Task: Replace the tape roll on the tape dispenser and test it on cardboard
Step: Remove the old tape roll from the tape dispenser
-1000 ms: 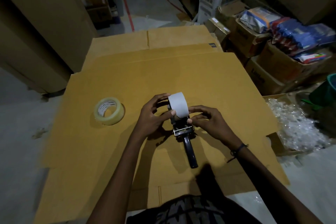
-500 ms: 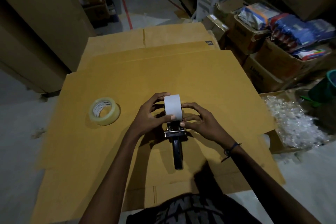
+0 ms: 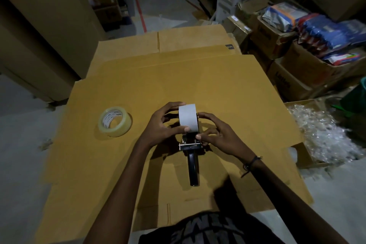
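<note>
A white tape roll (image 3: 187,117) stands on edge at the head of the black tape dispenser (image 3: 191,149), whose handle points toward me on the flat cardboard sheet (image 3: 227,89). My left hand (image 3: 165,125) wraps the roll's left side, thumb on its lower face. My right hand (image 3: 214,133) holds the roll's right side, with fingertips at the dispenser's metal frame. A clear tape roll (image 3: 115,121) lies flat on the cardboard to the left, untouched. How the white roll sits on the hub is hidden by my hands.
Open cartons with packaged goods (image 3: 309,25) crowd the right side. A box of clear plastic wrap (image 3: 324,134) sits at the cardboard's right edge. Tall cardboard panels (image 3: 39,35) stand at left. A grey floor with a red line (image 3: 140,10) runs ahead.
The dispenser's handle swung from angled right to pointing straight at me. The white roll turned to face me more squarely, both hands staying on it.
</note>
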`<action>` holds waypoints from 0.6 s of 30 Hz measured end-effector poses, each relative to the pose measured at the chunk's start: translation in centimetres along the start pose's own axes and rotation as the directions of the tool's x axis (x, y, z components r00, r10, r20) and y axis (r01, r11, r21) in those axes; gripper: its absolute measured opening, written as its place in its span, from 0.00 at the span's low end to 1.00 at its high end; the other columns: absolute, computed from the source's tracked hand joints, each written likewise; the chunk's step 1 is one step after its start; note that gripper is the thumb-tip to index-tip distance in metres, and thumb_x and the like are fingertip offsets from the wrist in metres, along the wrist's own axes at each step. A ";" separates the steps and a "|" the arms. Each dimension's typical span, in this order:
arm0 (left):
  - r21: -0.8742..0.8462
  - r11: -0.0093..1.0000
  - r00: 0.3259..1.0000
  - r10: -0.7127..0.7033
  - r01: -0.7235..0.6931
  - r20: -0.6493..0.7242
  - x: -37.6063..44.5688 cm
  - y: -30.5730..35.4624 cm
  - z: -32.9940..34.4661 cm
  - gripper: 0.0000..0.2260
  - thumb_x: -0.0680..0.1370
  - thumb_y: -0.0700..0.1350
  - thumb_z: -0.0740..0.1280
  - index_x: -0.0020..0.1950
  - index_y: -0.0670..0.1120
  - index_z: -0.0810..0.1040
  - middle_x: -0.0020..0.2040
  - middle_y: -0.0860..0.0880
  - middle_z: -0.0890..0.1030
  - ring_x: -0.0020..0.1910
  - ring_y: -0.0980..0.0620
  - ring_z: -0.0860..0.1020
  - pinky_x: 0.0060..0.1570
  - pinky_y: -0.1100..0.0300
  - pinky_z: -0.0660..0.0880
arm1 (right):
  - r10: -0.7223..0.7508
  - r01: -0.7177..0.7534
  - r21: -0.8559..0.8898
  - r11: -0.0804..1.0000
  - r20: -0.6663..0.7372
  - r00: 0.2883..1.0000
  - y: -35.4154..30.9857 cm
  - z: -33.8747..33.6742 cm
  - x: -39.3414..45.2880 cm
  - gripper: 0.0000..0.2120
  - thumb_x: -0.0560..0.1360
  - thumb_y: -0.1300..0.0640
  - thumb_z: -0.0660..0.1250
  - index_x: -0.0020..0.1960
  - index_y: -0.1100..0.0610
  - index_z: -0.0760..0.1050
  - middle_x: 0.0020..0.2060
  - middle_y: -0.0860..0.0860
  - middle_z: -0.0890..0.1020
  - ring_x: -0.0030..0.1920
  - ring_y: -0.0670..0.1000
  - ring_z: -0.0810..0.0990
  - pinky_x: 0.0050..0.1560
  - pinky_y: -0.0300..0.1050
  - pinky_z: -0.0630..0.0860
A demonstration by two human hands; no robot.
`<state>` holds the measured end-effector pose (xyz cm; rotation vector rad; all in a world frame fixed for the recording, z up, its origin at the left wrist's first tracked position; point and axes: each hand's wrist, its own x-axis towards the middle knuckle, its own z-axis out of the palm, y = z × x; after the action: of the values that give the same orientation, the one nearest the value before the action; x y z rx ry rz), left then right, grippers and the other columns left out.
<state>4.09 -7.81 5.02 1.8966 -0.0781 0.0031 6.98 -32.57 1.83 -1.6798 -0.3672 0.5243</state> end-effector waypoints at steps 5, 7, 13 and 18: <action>-0.002 1.000 1.000 0.013 -0.013 0.005 0.2 -0.2 -0.2 0.31 0.69 0.42 0.84 0.70 0.50 0.79 0.70 0.57 0.79 0.71 0.54 0.77 0.66 0.53 0.78 | -0.024 0.024 -0.043 0.999 0.001 1.000 0.2 0.1 0.2 0.33 0.77 0.60 0.78 0.78 0.47 0.70 0.65 0.56 0.80 0.44 0.47 0.87 0.43 0.48 0.85; -0.004 1.000 1.000 0.013 -0.013 0.006 0.3 -0.1 -0.3 0.31 0.69 0.41 0.85 0.69 0.50 0.79 0.70 0.57 0.80 0.70 0.55 0.78 0.62 0.60 0.78 | -0.042 0.042 -0.062 0.997 -0.003 0.999 0.5 0.2 0.1 0.33 0.78 0.60 0.77 0.78 0.47 0.70 0.70 0.55 0.78 0.45 0.47 0.86 0.44 0.56 0.87; 0.001 1.000 1.000 0.025 -0.025 0.003 0.6 -0.2 -0.4 0.31 0.67 0.40 0.85 0.68 0.48 0.80 0.69 0.55 0.80 0.67 0.60 0.79 0.56 0.70 0.76 | -0.075 0.075 -0.087 0.993 0.010 0.997 0.8 0.2 0.1 0.35 0.79 0.58 0.76 0.81 0.45 0.66 0.72 0.54 0.76 0.46 0.48 0.87 0.41 0.52 0.86; -0.014 0.999 0.999 0.032 -0.033 -0.013 0.4 -0.4 -0.5 0.32 0.66 0.38 0.86 0.68 0.47 0.80 0.68 0.56 0.81 0.67 0.58 0.80 0.57 0.69 0.75 | -0.079 0.080 -0.086 0.993 0.015 0.997 0.8 0.1 0.2 0.34 0.79 0.58 0.76 0.80 0.44 0.68 0.74 0.53 0.75 0.47 0.49 0.87 0.41 0.51 0.86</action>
<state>4.57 -7.22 4.79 1.8802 -0.0998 0.0368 7.07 -32.54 0.99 -1.7386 -0.4695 0.4646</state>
